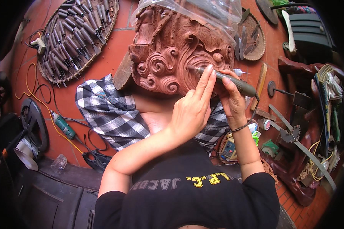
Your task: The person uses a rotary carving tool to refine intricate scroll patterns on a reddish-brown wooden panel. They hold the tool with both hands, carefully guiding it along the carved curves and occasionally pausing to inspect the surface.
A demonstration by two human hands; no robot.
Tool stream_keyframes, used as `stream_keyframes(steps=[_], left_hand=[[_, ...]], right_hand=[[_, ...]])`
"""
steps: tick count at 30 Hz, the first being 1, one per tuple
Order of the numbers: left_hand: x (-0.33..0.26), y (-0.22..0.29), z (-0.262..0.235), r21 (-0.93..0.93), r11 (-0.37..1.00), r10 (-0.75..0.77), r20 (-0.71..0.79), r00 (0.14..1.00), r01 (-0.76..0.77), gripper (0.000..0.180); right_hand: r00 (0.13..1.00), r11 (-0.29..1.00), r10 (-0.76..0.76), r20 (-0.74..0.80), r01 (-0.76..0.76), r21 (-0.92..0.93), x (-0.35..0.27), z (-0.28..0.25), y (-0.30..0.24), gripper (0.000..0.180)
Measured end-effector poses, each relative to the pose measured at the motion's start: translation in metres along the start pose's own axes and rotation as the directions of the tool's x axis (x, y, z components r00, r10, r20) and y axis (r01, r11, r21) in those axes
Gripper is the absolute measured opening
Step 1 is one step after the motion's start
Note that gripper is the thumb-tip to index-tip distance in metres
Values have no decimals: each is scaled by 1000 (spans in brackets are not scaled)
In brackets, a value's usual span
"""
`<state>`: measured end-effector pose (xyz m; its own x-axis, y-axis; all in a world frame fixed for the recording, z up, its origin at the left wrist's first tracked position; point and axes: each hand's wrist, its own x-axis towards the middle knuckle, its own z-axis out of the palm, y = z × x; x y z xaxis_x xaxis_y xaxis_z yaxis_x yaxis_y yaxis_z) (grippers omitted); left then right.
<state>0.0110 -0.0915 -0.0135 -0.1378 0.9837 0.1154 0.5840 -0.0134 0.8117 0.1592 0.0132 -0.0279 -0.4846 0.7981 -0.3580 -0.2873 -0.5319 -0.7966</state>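
- Principal object: a reddish-brown wooden carving with deep spiral scrolls (160, 57), at the upper centre of the frame, its top partly draped by a clear plastic sheet (221, 17).
- Right hand (234, 102): grasping a dark grey-green, cylindrical handheld tool (240, 85), right of centre; the thumb and fingers close around its body. A thin black cord leaves its rear end.
- Tool tip: directed leftward into a curved groove of the carving; actual contact cannot be told.
- Left hand (191, 108): two fingers extended together, their tips at the tool's front end; whether the hidden thumb grips cannot be told.
- Upper left: an oval woven tray (88, 64) bearing rows of dark-handled metal chisels (67, 42).
- Upper right: a smaller round woven tray (264, 44) with dark, flat, elongated pieces.
- Left: a green, cylindrical power tool (64, 126) on the red tiled floor (120, 15).
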Motion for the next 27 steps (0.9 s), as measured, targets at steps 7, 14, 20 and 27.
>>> stream_keyframes(steps=[7, 14, 20, 27], left_hand=[[13, -2, 2, 12, 999, 52, 12, 999, -52, 87], [-3, 0, 5, 29, 1000, 4, -2, 1000, -4, 87], [-21, 15, 16, 69, 997, -47, 57, 997, 43, 88], [1, 20, 24, 113, 993, -42, -1, 999, 41, 90]], right_hand=[[987, 992, -128, -94, 128, -4, -4, 4, 12, 35], [1000, 999, 22, 10, -22, 35, -1, -9, 7, 35], [972, 977, 210, 108, -206, -47, 5, -25, -12, 34], [973, 974, 213, 84, -218, 59, 24, -25, -16, 30]])
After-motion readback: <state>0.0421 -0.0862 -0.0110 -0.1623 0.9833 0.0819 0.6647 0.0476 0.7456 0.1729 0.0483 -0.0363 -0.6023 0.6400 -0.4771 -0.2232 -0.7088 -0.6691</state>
